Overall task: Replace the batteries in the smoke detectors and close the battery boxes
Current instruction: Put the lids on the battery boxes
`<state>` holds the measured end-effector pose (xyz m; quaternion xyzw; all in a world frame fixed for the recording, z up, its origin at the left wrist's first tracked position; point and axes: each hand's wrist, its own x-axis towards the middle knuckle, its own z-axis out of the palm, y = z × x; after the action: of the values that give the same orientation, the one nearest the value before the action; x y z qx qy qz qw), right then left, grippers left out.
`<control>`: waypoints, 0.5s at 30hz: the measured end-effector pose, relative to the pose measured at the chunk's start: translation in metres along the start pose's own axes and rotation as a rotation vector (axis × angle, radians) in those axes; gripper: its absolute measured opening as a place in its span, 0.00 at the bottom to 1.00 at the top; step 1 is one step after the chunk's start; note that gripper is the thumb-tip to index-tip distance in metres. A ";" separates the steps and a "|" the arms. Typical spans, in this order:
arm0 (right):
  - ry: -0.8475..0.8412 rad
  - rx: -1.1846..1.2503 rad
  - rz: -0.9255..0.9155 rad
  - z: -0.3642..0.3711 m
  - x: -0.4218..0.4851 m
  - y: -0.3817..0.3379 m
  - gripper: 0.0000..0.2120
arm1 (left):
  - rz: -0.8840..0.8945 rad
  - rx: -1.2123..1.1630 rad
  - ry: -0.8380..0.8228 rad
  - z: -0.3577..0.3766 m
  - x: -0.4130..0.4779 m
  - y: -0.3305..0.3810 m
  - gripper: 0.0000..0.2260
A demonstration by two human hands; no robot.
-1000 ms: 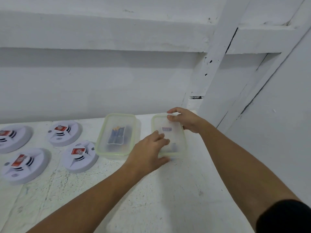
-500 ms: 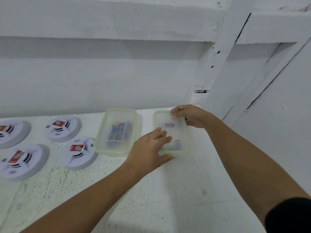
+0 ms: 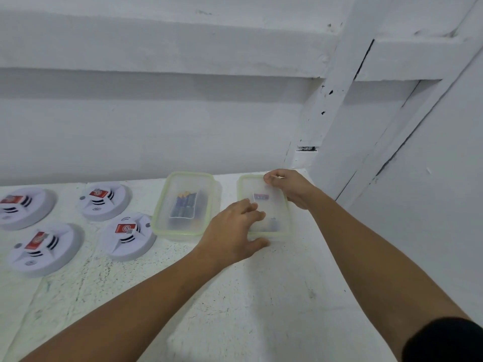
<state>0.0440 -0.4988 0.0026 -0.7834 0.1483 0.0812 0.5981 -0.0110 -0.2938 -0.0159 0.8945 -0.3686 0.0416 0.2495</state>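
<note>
Two clear battery boxes with green-rimmed lids stand side by side at the back of the white table. The left box holds several batteries seen through its lid. Both hands are on the right box. My left hand grips its near left corner, fingers on the lid and thumb below the edge. My right hand pinches its far right corner. Several white round smoke detectors with red labels lie to the left, the nearest one beside the left box.
The white speckled table ends at a white wall close behind the boxes. A white slanted beam rises at the right, near the right box.
Both hands have stayed on the right box with only small finger shifts. The view has drifted slightly, so everything sits a little lower than half a second ago.
</note>
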 end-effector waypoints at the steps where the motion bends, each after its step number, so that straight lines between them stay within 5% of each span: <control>1: 0.000 0.005 -0.004 0.000 -0.001 0.000 0.09 | 0.017 0.010 0.019 0.002 -0.001 -0.001 0.26; 15: -0.016 -0.037 -0.023 -0.004 0.008 0.006 0.06 | 0.131 0.092 0.167 0.018 -0.003 -0.009 0.23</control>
<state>0.0492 -0.5054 -0.0046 -0.7953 0.1329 0.0831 0.5856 -0.0087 -0.2953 -0.0364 0.8724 -0.4020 0.1491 0.2347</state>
